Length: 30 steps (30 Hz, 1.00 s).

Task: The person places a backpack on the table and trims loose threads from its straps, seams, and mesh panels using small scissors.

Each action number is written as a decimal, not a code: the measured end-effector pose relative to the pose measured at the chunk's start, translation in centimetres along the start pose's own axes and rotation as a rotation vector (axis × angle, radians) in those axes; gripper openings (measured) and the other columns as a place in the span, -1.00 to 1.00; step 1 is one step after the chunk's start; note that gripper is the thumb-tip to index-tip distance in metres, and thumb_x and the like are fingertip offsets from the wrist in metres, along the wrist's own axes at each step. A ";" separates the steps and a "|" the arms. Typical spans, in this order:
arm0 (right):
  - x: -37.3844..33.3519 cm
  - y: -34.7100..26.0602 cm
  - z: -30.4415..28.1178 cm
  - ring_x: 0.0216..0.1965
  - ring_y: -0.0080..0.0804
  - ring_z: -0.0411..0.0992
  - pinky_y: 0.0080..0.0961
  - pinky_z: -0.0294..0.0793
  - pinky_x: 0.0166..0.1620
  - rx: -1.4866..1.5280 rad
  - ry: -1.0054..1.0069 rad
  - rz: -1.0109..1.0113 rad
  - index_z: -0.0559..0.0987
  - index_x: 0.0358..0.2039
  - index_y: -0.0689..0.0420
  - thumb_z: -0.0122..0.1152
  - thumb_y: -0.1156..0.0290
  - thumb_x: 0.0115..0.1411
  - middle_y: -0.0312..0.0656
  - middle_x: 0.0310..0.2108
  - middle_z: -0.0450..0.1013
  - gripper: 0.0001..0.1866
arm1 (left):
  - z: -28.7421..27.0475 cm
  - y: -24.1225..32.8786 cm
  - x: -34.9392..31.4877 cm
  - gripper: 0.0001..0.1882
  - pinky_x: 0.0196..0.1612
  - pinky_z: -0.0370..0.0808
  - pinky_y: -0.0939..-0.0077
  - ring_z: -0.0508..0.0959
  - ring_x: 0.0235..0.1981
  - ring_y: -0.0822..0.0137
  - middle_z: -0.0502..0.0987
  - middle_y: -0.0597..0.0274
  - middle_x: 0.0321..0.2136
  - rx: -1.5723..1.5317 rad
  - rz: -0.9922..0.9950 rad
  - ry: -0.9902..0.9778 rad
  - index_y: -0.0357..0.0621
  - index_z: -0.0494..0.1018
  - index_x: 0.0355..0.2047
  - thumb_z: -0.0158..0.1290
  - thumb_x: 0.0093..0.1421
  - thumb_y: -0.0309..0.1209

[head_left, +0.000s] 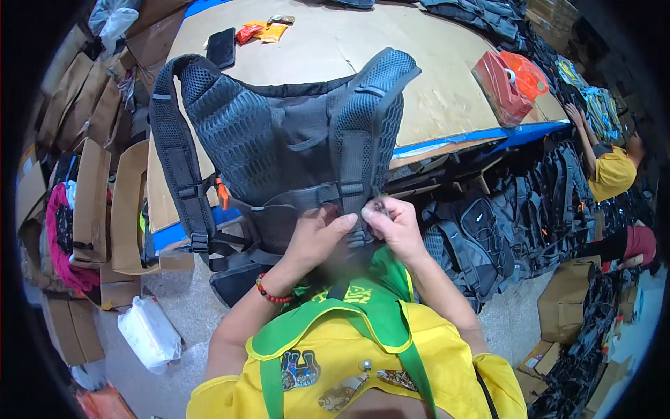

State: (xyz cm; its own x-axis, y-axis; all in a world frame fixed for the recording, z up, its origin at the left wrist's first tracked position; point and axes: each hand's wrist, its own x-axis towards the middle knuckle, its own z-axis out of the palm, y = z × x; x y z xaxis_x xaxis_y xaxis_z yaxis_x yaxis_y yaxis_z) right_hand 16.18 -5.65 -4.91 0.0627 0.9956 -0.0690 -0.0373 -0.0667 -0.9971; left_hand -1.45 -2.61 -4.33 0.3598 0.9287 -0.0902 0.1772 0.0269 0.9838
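The tan tabletop (321, 52) carries a black phone (221, 47), small red-and-orange packets (274, 33) just right of the phone, and a red plastic holder (497, 87) well right of it

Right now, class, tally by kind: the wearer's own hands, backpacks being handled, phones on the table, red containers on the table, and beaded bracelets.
Left hand and right hand: 2
Backpack: 1
Phone: 1
Red container: 1
Bracelet: 1
Total: 6
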 end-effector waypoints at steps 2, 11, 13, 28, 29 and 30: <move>-0.4 -0.9 -0.5 -0.60 -0.63 0.20 -0.76 0.20 -0.46 0.253 -0.020 0.160 0.53 -0.39 0.24 0.13 0.45 0.10 -0.37 -0.59 0.38 -0.88 | 0.0 0.4 0.2 -0.69 -0.63 0.28 0.61 0.37 -0.67 0.44 0.50 0.22 -0.56 -0.210 -0.087 -0.093 -0.35 0.46 -0.34 0.10 0.13 -0.27; -2.7 -3.9 -2.5 -0.66 -0.57 0.18 -0.68 0.18 -0.54 -0.196 0.135 -0.349 0.53 -0.39 0.26 0.12 0.45 0.06 -0.33 -0.65 0.36 -0.85 | 0.0 5.0 1.2 -0.78 -0.68 0.14 0.75 0.30 -0.67 0.53 0.49 0.22 -0.50 -0.885 -0.315 -0.375 -0.27 0.46 -0.36 0.02 0.19 -0.32; -2.8 -4.3 -3.0 -0.67 -0.56 0.18 -0.67 0.18 -0.54 -0.345 0.144 -0.446 0.53 -0.40 0.26 0.14 0.45 0.05 -0.32 -0.66 0.36 -0.86 | -0.1 5.5 1.3 -0.79 -0.68 0.12 0.76 0.29 -0.67 0.54 0.49 0.21 -0.50 -0.917 -0.297 -0.429 -0.27 0.46 -0.37 0.00 0.20 -0.33; -1.4 -5.5 -5.1 -0.67 -0.40 0.32 -0.54 0.30 -0.54 -0.654 0.002 -0.633 0.53 -0.42 0.26 0.25 0.52 -0.03 -0.21 -0.56 0.47 -0.86 | 0.2 6.0 1.2 -0.72 -0.80 0.13 0.63 0.25 -0.85 0.40 0.36 0.19 -0.74 -0.967 -0.407 -0.313 -0.25 0.37 -0.61 -0.08 0.23 -0.39; -1.4 -5.7 -4.9 -0.67 -0.40 0.31 -0.54 0.30 -0.55 -0.650 0.002 -0.644 0.53 -0.42 0.26 0.25 0.52 -0.03 -0.21 -0.56 0.47 -0.86 | 0.2 6.0 1.2 -0.72 -0.80 0.14 0.62 0.25 -0.85 0.40 0.36 0.19 -0.75 -0.970 -0.414 -0.301 -0.25 0.37 -0.61 -0.08 0.23 -0.39; -1.5 -5.8 -4.7 -0.68 -0.40 0.31 -0.54 0.30 -0.55 -0.646 0.002 -0.655 0.53 -0.42 0.26 0.25 0.52 -0.03 -0.21 -0.57 0.47 -0.87 | 0.2 6.0 1.2 -0.72 -0.80 0.15 0.62 0.25 -0.85 0.40 0.36 0.19 -0.75 -0.973 -0.422 -0.290 -0.25 0.37 -0.61 -0.08 0.23 -0.39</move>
State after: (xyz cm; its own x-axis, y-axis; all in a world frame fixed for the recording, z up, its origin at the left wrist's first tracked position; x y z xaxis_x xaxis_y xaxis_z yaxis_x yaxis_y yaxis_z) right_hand 21.02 -7.07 0.85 -0.1234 0.8474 0.5164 0.5705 0.4864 -0.6618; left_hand 0.25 -1.39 1.40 0.6641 0.6576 -0.3557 -0.4160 0.7203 0.5550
